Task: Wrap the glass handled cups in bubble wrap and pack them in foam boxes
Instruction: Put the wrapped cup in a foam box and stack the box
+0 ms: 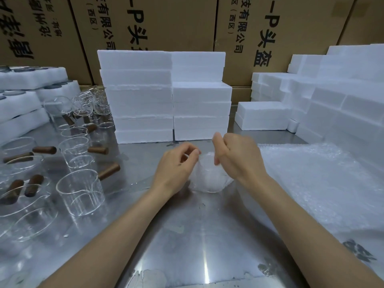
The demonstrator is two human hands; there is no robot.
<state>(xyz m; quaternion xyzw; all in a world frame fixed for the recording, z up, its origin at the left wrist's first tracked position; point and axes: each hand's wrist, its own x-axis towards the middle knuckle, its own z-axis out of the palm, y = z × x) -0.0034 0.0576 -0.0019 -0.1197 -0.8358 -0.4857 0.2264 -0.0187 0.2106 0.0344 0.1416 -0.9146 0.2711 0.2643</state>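
Observation:
A glass cup wrapped in bubble wrap (207, 177) stands on the steel table (187, 235) between my hands. My left hand (176, 169) pinches the wrap's upper edge on the left side. On the right, the fingers of my right hand (236, 156) are closed on the wrap's top. Several bare glass cups (81, 194) with brown wooden handles (109, 170) stand at the left. Beyond my hands rise two piles of white foam boxes (166, 98).
A pile of bubble wrap sheets (315, 183) lies at the right. More foam boxes (324, 104) are heaped at the far right, one single box (264, 118) in front of them. Foam trays (20, 94) sit at the far left. Cardboard cartons (166, 23) line the back.

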